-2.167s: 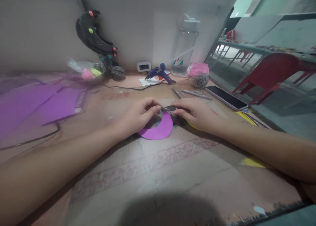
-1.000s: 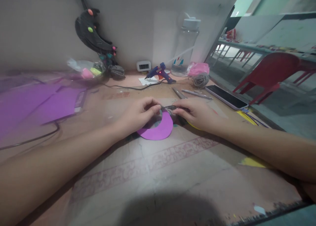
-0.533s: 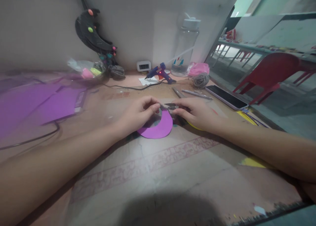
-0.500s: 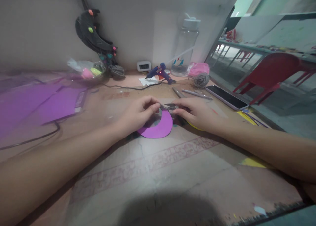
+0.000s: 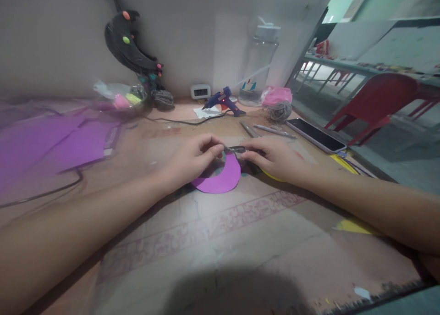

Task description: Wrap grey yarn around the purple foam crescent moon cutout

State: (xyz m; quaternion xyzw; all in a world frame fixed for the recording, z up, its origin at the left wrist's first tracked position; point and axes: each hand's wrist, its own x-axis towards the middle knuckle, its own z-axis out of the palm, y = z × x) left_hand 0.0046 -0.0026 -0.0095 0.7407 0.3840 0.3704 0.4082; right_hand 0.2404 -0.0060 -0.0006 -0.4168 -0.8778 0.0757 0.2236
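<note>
A purple crescent-shaped piece of craft foam or paper (image 5: 222,179) is over the middle of the table. My left hand (image 5: 201,154) pinches its upper end between thumb and fingers. Opposite, my right hand (image 5: 271,157) is closed around a pair of small scissors (image 5: 237,149). Their dark blades point left and look closed, close to the top edge of the crescent. The scissors' handles are mostly hidden in my palm. Under the right hand shows a bit of something yellow (image 5: 275,176), largely covered.
Purple sheets (image 5: 68,140) lie at the left. Behind stand a blue glue gun (image 5: 223,102) with a lit red light, a small digital clock (image 5: 200,91) and a clear bottle (image 5: 259,63). Grey yarn (image 5: 279,111), pens (image 5: 275,131) and a phone (image 5: 316,135) lie at the right.
The scissor blades, slightly apart before, have come together beside the crescent's upper end. Both hands and the purple piece have stayed almost in place.
</note>
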